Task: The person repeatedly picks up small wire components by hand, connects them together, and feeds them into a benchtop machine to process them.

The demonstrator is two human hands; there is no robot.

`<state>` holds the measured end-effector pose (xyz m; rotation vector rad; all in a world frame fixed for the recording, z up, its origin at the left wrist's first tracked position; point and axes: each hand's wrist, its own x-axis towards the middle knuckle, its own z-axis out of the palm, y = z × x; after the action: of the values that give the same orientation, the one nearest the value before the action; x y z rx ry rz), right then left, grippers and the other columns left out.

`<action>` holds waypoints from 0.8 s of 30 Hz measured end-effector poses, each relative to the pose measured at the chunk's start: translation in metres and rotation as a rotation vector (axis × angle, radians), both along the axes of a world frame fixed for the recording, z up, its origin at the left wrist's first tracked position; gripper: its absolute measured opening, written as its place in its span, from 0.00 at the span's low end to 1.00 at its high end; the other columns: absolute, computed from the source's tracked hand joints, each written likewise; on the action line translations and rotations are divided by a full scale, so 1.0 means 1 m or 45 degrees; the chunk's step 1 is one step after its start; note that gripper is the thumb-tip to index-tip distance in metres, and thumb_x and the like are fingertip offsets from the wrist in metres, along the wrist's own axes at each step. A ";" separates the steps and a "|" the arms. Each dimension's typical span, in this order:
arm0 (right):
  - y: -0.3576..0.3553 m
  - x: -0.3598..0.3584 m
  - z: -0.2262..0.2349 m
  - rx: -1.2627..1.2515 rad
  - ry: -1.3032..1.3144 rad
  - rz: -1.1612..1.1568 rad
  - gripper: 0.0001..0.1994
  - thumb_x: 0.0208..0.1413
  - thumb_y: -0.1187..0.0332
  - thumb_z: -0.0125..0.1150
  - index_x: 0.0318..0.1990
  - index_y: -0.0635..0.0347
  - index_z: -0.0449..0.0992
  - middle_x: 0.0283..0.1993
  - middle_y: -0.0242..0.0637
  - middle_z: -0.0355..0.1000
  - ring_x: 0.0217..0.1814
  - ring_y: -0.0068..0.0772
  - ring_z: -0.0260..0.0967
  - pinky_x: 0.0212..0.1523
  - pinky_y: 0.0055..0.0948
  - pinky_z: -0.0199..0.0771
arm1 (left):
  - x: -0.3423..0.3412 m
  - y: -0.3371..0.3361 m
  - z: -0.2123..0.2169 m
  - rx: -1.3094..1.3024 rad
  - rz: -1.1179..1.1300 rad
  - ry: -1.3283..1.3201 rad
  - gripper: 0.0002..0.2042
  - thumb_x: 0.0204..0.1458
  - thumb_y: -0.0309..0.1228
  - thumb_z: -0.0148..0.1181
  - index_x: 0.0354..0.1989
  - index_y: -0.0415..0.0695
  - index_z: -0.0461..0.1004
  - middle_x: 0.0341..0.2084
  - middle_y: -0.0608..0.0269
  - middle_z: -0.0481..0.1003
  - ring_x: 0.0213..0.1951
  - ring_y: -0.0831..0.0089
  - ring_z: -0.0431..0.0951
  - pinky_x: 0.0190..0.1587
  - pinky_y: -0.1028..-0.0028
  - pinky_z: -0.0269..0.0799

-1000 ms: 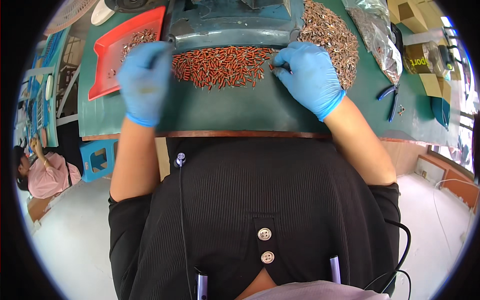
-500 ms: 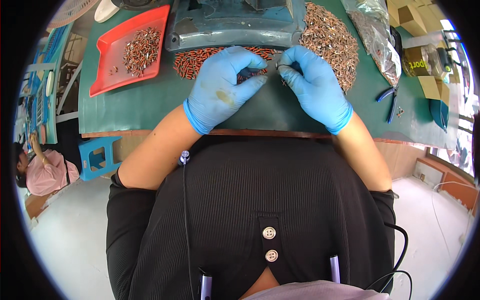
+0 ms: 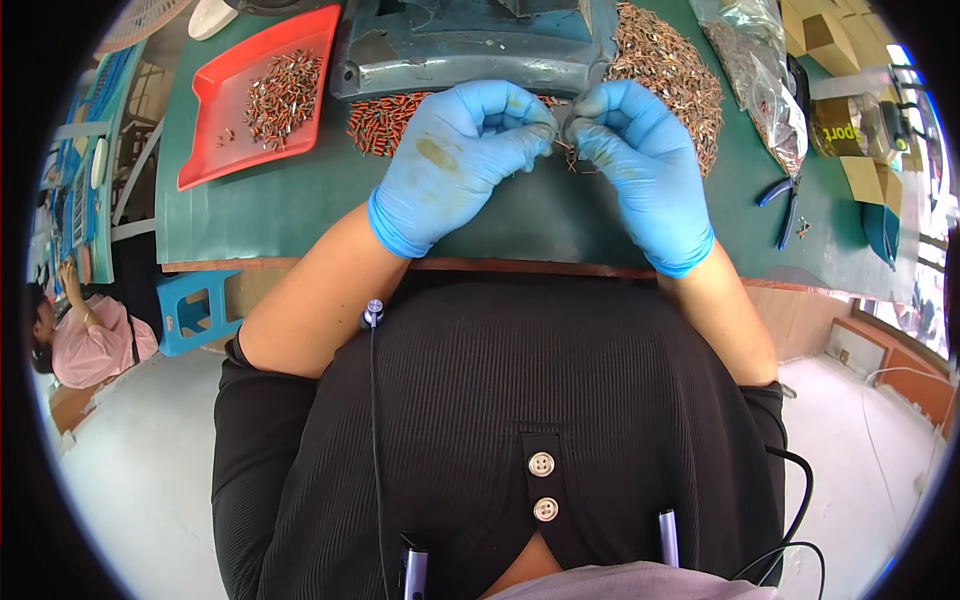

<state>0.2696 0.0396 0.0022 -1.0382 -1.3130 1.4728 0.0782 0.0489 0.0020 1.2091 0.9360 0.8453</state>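
Both my hands wear blue gloves and meet fingertip to fingertip above the green table. My left hand (image 3: 455, 160) is closed in a pinch, thumb against forefinger; whatever its tips hold is too small to make out. My right hand (image 3: 650, 175) pinches too, its fingertips around something small and mostly hidden. Tiny copper-coloured parts (image 3: 571, 158) with thin ends show just below these fingertips. Behind my left hand lies a pile of small orange-and-dark cylindrical parts (image 3: 378, 128). Beyond my right hand spreads a larger heap of copper-and-silver parts (image 3: 675, 85).
A red tray (image 3: 205, 130) with loose small parts lies at the left. A dark grey machine housing (image 3: 480, 70) stands behind my hands. To the right are a clear bag of parts (image 3: 750, 75), blue-handled pliers (image 3: 785, 205) and a jar (image 3: 850, 125). Another person (image 3: 100, 335) sits far left.
My left hand has moved right toward my right hand, and its thumb and forefinger have come together. Small copper-coloured parts now show more plainly below the right fingertips.
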 end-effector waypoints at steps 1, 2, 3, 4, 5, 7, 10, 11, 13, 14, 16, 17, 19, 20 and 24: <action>0.000 0.001 0.000 0.011 0.102 -0.037 0.09 0.55 0.81 0.55 0.44 0.64 0.71 0.38 0.31 0.71 0.40 0.19 0.67 0.44 0.19 0.68 | -0.001 0.000 -0.001 0.000 0.000 0.000 0.09 0.52 0.27 0.62 0.39 0.37 0.75 0.30 0.64 0.77 0.29 0.81 0.74 0.35 0.80 0.70; 0.000 0.000 0.000 0.010 0.101 -0.037 0.09 0.55 0.81 0.55 0.44 0.64 0.71 0.38 0.31 0.71 0.40 0.19 0.67 0.44 0.19 0.68 | -0.002 0.000 -0.003 -0.077 0.011 -0.173 0.08 0.53 0.27 0.61 0.39 0.37 0.75 0.30 0.63 0.77 0.30 0.80 0.74 0.36 0.80 0.70; -0.001 -0.002 0.000 0.054 0.114 -0.048 0.11 0.55 0.82 0.55 0.45 0.64 0.71 0.40 0.33 0.72 0.41 0.20 0.68 0.45 0.20 0.69 | -0.002 0.000 -0.005 -0.154 0.024 -0.346 0.07 0.53 0.26 0.60 0.39 0.37 0.75 0.30 0.62 0.76 0.31 0.78 0.74 0.36 0.80 0.70; -0.001 -0.004 -0.001 0.097 0.126 -0.059 0.12 0.54 0.83 0.55 0.47 0.64 0.72 0.43 0.34 0.73 0.43 0.21 0.69 0.47 0.20 0.69 | -0.002 0.000 -0.006 -0.153 0.025 -0.346 0.07 0.53 0.26 0.60 0.39 0.37 0.75 0.30 0.62 0.76 0.31 0.78 0.74 0.36 0.80 0.70; -0.002 -0.005 -0.001 0.097 0.126 -0.057 0.12 0.54 0.83 0.55 0.47 0.64 0.72 0.43 0.34 0.73 0.43 0.21 0.69 0.47 0.20 0.69 | -0.003 0.000 -0.007 -0.270 -0.028 -0.575 0.07 0.54 0.25 0.58 0.39 0.38 0.74 0.31 0.62 0.76 0.32 0.77 0.75 0.37 0.79 0.70; -0.004 -0.007 -0.003 0.079 0.219 0.048 0.12 0.54 0.84 0.55 0.46 0.65 0.73 0.45 0.36 0.73 0.45 0.23 0.70 0.48 0.21 0.71 | -0.003 0.001 -0.012 -0.388 -0.081 -0.806 0.06 0.54 0.24 0.57 0.40 0.38 0.74 0.31 0.61 0.76 0.34 0.76 0.75 0.38 0.79 0.71; -0.004 -0.009 -0.004 0.121 0.259 0.042 0.11 0.54 0.84 0.55 0.44 0.65 0.74 0.46 0.37 0.74 0.46 0.24 0.71 0.48 0.22 0.72 | -0.003 0.002 -0.017 -0.494 -0.151 -1.011 0.07 0.55 0.23 0.56 0.42 0.39 0.72 0.32 0.61 0.76 0.35 0.75 0.75 0.38 0.79 0.72; -0.003 -0.009 -0.004 0.121 0.258 0.041 0.11 0.54 0.84 0.55 0.44 0.65 0.74 0.46 0.37 0.74 0.46 0.24 0.71 0.48 0.22 0.72 | -0.003 0.003 -0.017 -0.528 -0.190 -1.062 0.08 0.55 0.23 0.56 0.43 0.39 0.72 0.32 0.61 0.75 0.35 0.75 0.75 0.39 0.78 0.72; -0.002 -0.011 -0.001 0.199 0.207 0.097 0.09 0.54 0.83 0.56 0.42 0.66 0.75 0.44 0.37 0.74 0.45 0.25 0.71 0.47 0.23 0.72 | -0.004 0.003 -0.018 -0.562 -0.226 -1.112 0.09 0.55 0.22 0.55 0.44 0.40 0.71 0.33 0.61 0.75 0.35 0.75 0.76 0.39 0.78 0.72; -0.002 -0.011 -0.001 0.198 0.207 0.098 0.09 0.54 0.83 0.56 0.42 0.66 0.75 0.44 0.37 0.74 0.45 0.25 0.71 0.47 0.23 0.72 | -0.005 0.002 -0.018 -0.574 -0.210 -1.094 0.09 0.55 0.22 0.55 0.45 0.40 0.70 0.33 0.62 0.75 0.36 0.75 0.76 0.39 0.78 0.72; -0.002 -0.010 -0.001 0.112 0.186 0.123 0.08 0.55 0.82 0.56 0.42 0.66 0.74 0.41 0.37 0.73 0.43 0.25 0.71 0.47 0.23 0.72 | -0.005 0.000 -0.020 -0.586 -0.195 -1.078 0.09 0.55 0.22 0.55 0.45 0.41 0.70 0.33 0.62 0.75 0.36 0.75 0.76 0.39 0.79 0.72; -0.002 -0.011 -0.001 0.111 0.186 0.123 0.08 0.55 0.82 0.56 0.42 0.66 0.74 0.41 0.37 0.73 0.43 0.25 0.71 0.47 0.23 0.72 | -0.006 0.000 -0.020 -0.546 -0.205 -1.019 0.09 0.55 0.23 0.56 0.44 0.41 0.70 0.34 0.62 0.75 0.36 0.75 0.76 0.38 0.79 0.72; -0.001 -0.013 -0.002 -0.006 0.313 0.153 0.07 0.56 0.81 0.55 0.42 0.66 0.73 0.39 0.36 0.73 0.40 0.24 0.71 0.43 0.22 0.72 | -0.005 -0.001 -0.021 -0.507 -0.214 -0.961 0.09 0.55 0.23 0.56 0.44 0.42 0.70 0.34 0.63 0.75 0.36 0.76 0.76 0.38 0.79 0.72; -0.001 -0.014 -0.005 -0.009 0.314 0.153 0.07 0.56 0.81 0.55 0.42 0.66 0.73 0.39 0.36 0.73 0.40 0.24 0.71 0.43 0.22 0.72 | -0.004 -0.002 -0.020 -0.491 -0.158 -0.925 0.09 0.55 0.23 0.57 0.44 0.41 0.70 0.34 0.63 0.75 0.36 0.76 0.76 0.38 0.80 0.72; -0.002 -0.016 -0.005 0.222 0.070 -0.004 0.06 0.57 0.80 0.55 0.41 0.65 0.72 0.37 0.35 0.73 0.37 0.22 0.70 0.38 0.21 0.71 | -0.011 0.001 -0.014 -0.137 -0.120 -0.559 0.13 0.53 0.22 0.58 0.47 0.40 0.71 0.34 0.65 0.75 0.36 0.78 0.74 0.40 0.79 0.70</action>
<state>0.2533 0.0377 -0.0023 -0.8802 -1.3731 1.3487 0.0674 0.0504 -0.0117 0.9156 0.5555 0.9243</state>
